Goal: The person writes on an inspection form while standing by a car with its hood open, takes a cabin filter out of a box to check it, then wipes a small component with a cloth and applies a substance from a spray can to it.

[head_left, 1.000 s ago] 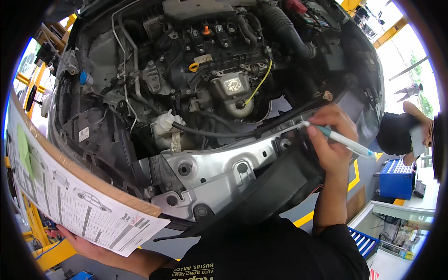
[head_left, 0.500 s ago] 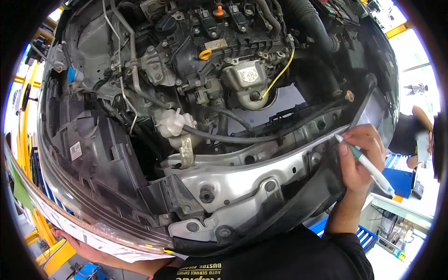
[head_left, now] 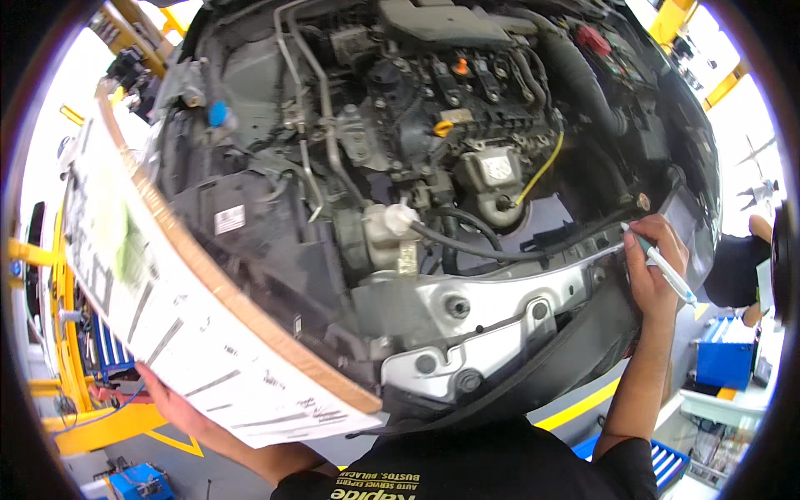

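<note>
- Nearest the camera, the person's left hand [head_left: 171, 402] grips the lower edge of a brown clipboard carrying a white printed checklist sheet [head_left: 158, 308], fingers closed under the board; it is tilted up at the person's left side, apparently so the sheet stays readable while the engine bay stays in sight
- Across on the right, the right hand [head_left: 654, 262] is closed round a slim white pen with a teal grip [head_left: 662, 265], its tip pointing up and left toward the edge of the car's front panel, while the side of the hand rests against the black front edge of the car [head_left: 583, 350], seemingly for steadiness
- Between the hands, a silver pressed-metal front crossmember [head_left: 492, 308] with round bolt heads runs across the car's nose
- Just behind it, a small translucent white reservoir with a pale cap [head_left: 387, 229] sits beside black rubber hoses [head_left: 467, 242]
- Further in, a dark engine block [head_left: 450, 108] carries an orange cap and a yellow ring-handled dipstick; a thin yellow cable [head_left: 542, 171] curves down its right side
- At the left of the bay, a blue cap [head_left: 217, 112] stands out from the grey plastic
- Beyond the car, yellow steel lift posts [head_left: 133, 25] frame the workshop; at far right another person in a dark top [head_left: 737, 267] stands partly cut off, near a blue bin [head_left: 723, 362]
</note>
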The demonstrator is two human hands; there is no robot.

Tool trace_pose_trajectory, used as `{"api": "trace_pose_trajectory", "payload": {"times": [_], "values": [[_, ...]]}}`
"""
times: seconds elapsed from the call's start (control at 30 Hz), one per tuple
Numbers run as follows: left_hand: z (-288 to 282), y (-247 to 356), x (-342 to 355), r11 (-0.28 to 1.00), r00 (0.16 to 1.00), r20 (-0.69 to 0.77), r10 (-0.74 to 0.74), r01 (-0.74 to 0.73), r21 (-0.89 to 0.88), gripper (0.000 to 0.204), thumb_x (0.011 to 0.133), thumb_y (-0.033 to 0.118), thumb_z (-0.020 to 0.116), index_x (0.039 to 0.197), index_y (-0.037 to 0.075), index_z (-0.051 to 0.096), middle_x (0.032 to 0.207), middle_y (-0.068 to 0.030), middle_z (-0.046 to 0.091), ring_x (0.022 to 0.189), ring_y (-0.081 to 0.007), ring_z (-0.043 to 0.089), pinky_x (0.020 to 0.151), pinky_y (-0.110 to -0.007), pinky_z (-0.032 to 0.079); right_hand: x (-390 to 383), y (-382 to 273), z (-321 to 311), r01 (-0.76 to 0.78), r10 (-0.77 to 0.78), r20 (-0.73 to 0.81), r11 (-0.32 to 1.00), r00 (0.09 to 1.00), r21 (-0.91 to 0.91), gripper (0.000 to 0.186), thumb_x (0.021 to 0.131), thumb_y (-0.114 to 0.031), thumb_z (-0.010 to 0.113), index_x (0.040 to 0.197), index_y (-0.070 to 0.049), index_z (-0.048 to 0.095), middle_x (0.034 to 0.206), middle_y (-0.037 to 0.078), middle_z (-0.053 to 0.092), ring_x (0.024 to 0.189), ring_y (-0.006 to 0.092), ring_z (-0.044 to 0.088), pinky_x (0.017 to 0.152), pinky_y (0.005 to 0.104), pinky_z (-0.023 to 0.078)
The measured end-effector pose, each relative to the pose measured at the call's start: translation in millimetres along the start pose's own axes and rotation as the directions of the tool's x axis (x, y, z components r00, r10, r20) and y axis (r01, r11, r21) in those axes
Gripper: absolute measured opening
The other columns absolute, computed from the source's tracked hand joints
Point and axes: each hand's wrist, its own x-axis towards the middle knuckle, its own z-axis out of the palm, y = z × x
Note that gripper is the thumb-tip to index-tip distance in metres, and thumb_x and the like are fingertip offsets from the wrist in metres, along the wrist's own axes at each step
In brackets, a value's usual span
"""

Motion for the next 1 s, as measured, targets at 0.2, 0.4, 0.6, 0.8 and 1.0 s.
{"api": "trace_pose_trajectory", "payload": {"times": [0.2, 0.4, 0.6, 0.8, 1.0], "values": [[14, 4, -7, 0.966, 0.944, 0.316, -0.096, 0.165, -0.201, 0.057, 0.112, 0.039, 0.038, 0.152, -0.001, 0.043, 0.151, -0.0172, 0.052, 0.130, -0.0288, 0.056, 0.109, -0.043, 0.043, -5, 0, -1, -0.367, 0.346, 0.183, 0.926, 0.920, 0.093, 0.017, 0.099, -0.018, 0.063, 0.107, -0.003, 0.066, 0.077, 0.011, 0.067, 0.067, 0.0195, 0.064, 0.065, 0.0335, 0.048], [-14, 10, -17, 0.967, 0.930, 0.341, -0.140, 0.203, -0.157, 0.056, 0.112, 0.040, 0.038, 0.148, -0.003, 0.046, 0.144, -0.0186, 0.057, 0.123, -0.0290, 0.062, 0.101, -0.041, 0.052, 9, 0, 3, -0.358, 0.326, 0.275, 0.931, 0.904, 0.074, 0.015, 0.098, -0.016, 0.064, 0.103, -0.003, 0.067, 0.077, 0.013, 0.068, 0.072, 0.0267, 0.067, 0.068, 0.0378, 0.050], [-55, 30, -43, 0.978, 0.944, 0.327, -0.049, 0.111, -0.174, 0.057, 0.112, 0.038, 0.041, 0.142, -0.010, 0.048, 0.131, -0.0210, 0.064, 0.110, -0.0271, 0.068, 0.093, -0.038, 0.056, -8, -29, -25, 0.076, -0.086, -0.198, 0.996, 0.977, -0.056, 0.010, 0.095, -0.009, 0.065, 0.100, -0.001, 0.067, 0.087, 0.016, 0.069, 0.076, 0.0305, 0.068, 0.070, 0.0375, 0.052], [-145, 39, -15, 0.996, 0.989, 0.148, 0.016, -0.002, -0.089, 0.054, 0.111, 0.037, 0.045, 0.138, -0.008, 0.053, 0.127, -0.0193, 0.066, 0.105, -0.0271, 0.070, 0.089, -0.036, 0.057, -104, -121, -21, -0.041, 0.035, -0.226, 0.999, 0.974, -0.022, 0.005, 0.092, -0.001, 0.064, 0.096, 0.000, 0.066, 0.078, 0.011, 0.060, 0.068, 0.0227, 0.060, 0.064, 0.0347, 0.047], [-211, 57, 61, 0.997, 0.998, 0.053, 0.043, -0.040, -0.067, 0.054, 0.110, 0.037, 0.047, 0.138, -0.009, 0.053, 0.125, -0.0188, 0.067, 0.104, -0.0263, 0.070, 0.088, -0.035, 0.057, -191, -236, 51, -0.181, 0.297, -0.373, 0.932, 0.879, 0.315, 0.018, 0.092, 0.005, 0.060, 0.109, -0.001, 0.063, 0.085, 0.011, 0.061, 0.073, 0.0193, 0.058, 0.066, 0.0284, 0.047]]}}
